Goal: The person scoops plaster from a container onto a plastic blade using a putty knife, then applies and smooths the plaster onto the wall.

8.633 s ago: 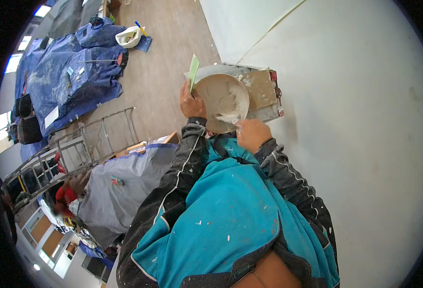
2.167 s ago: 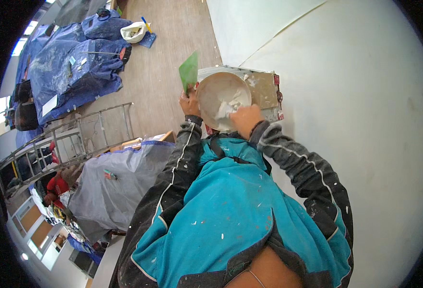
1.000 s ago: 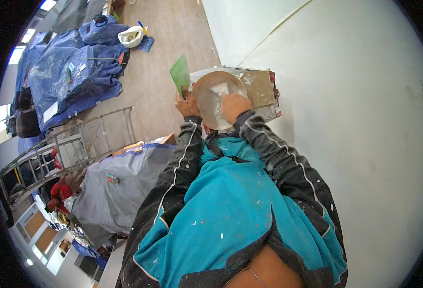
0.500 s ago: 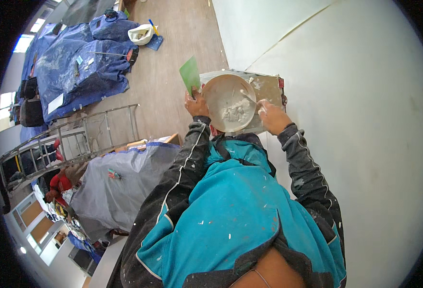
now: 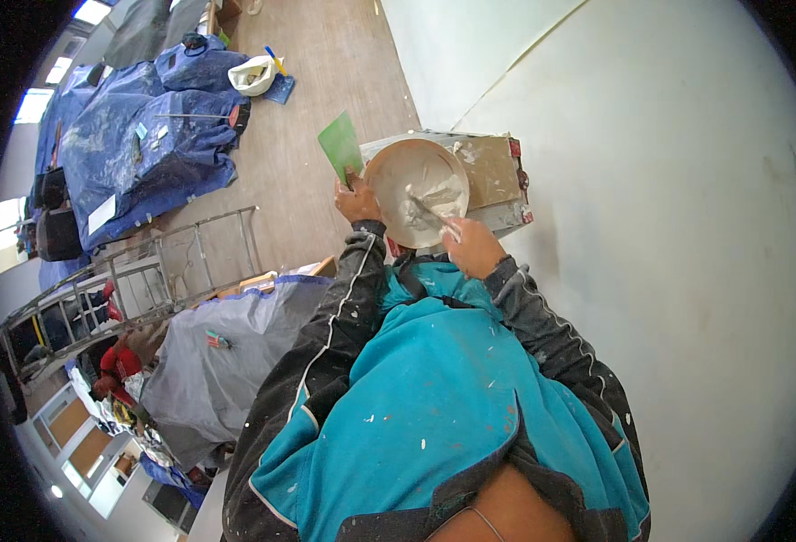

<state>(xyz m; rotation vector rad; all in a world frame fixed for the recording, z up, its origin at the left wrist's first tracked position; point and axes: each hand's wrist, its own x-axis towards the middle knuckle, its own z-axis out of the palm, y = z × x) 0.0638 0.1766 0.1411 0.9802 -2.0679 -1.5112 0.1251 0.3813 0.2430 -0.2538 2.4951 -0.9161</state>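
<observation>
Tool [image 5: 430,213] diagonal over bowl [image 5: 389,178], far end toward upper left

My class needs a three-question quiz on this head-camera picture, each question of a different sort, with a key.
1. What does the left hand hold up beside the bowl?
2. True or false: the right hand holds no tool.
3. The bowl contains: A) red beads; B) pale paste; C) blue cloth.

Key:
1. A flat green sheet.
2. False; it grips a tool that reaches over the bowl.
3. B.
</observation>
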